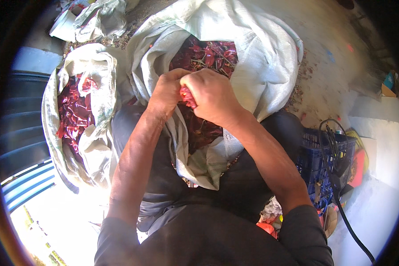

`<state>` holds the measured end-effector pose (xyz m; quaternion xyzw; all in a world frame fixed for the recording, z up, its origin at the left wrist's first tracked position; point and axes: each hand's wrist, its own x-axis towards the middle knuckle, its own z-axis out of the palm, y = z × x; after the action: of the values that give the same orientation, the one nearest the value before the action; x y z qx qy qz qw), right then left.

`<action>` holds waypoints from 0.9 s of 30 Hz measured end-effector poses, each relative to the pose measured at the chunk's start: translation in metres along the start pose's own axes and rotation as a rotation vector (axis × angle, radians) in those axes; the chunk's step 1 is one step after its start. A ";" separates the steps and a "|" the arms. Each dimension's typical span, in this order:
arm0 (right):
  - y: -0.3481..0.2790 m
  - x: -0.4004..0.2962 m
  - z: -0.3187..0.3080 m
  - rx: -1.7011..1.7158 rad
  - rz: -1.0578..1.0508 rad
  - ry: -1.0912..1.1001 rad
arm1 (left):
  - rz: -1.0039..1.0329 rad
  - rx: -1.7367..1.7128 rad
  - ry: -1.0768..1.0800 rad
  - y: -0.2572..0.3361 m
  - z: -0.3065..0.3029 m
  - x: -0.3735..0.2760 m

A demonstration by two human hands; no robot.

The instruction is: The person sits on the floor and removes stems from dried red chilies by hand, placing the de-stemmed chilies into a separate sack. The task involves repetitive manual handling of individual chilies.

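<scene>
Both hands meet above the mouth of a large white woven sack (pixel 269 66). A small bunch of dried red chilies (pixel 188 97) shows between them, its ends poking out below my right thumb. My right hand (pixel 212 94) is curled around the bunch. Pressed up against it, my left hand (pixel 166 91) grips the bunch from the other side, its fingertips partly hidden. Inside the sack lie many dark red dried chilies (pixel 209 55) with loose stems and seeds. The near rim of the sack hangs between my knees.
On the left stands a smaller woven sack (pixel 101 143) holding glossy red chili pieces (pixel 75 113). A white bucket (pixel 64 26) and a crumpled plastic bag (pixel 101 21) are at the back left. To the right is a blue plastic crate (pixel 311 156) with a black cable (pixel 344 212) beside it.
</scene>
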<state>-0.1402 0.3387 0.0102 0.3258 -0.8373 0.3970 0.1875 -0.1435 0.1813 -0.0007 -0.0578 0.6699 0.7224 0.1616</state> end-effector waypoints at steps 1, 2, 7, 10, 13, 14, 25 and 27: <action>0.000 -0.001 -0.002 0.014 0.012 0.006 | -0.037 -0.014 -0.020 0.001 0.003 0.002; 0.002 -0.001 -0.003 0.195 0.173 0.016 | -0.048 -0.054 0.046 0.005 0.007 0.002; 0.004 0.005 0.003 0.631 0.484 0.020 | 0.199 -0.253 0.306 0.036 -0.023 0.034; 0.009 0.004 0.013 0.860 0.650 0.058 | 0.500 -0.205 0.521 0.059 -0.047 0.071; 0.011 0.006 0.002 0.998 0.738 0.055 | 0.376 0.056 0.568 0.063 -0.051 0.081; 0.004 0.010 0.000 1.056 0.767 0.074 | 0.447 0.530 0.667 0.041 -0.061 0.089; -0.147 0.155 0.064 0.078 -0.163 0.048 | 0.753 1.012 0.237 0.028 0.013 0.080; -0.151 0.151 0.066 -0.023 -0.350 -0.086 | 0.813 0.926 0.194 0.028 0.027 0.092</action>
<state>-0.1474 0.1554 0.1385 0.4812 -0.7796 0.3342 0.2215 -0.2358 0.2206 0.0010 0.2125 0.8937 0.3521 -0.1793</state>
